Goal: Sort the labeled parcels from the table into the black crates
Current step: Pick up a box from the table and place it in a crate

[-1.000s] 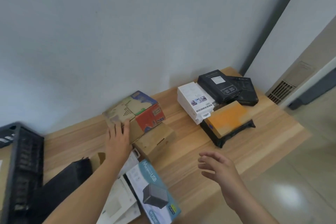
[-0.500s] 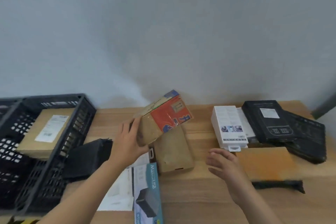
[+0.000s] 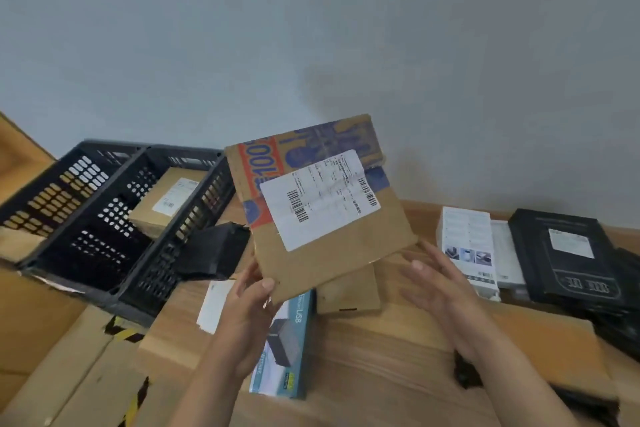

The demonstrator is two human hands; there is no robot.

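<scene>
My left hand [image 3: 247, 302] grips the lower left corner of a cardboard parcel [image 3: 332, 243] printed in orange and blue, lifted above the table with its white barcode label [image 3: 318, 199] facing me. My right hand [image 3: 438, 282] hovers open just below the parcel's right corner, fingers straight; contact is unclear. Two black crates [image 3: 114, 204] stand side by side at the left. The nearer one holds a brown labeled parcel [image 3: 166, 201].
On the wooden table [image 3: 374, 357] lie a brown box [image 3: 349, 291], a teal USB box [image 3: 287, 347], a white box [image 3: 467, 246], black labeled boxes [image 3: 564, 253], an orange box [image 3: 540, 354] and a black bag [image 3: 214, 250]. Cardboard cartons [image 3: 69, 357] sit under the crates.
My left hand lifted the printed parcel off the table and turned it so its label faces me. My right hand rose toward it. My view swung left toward the crates.
</scene>
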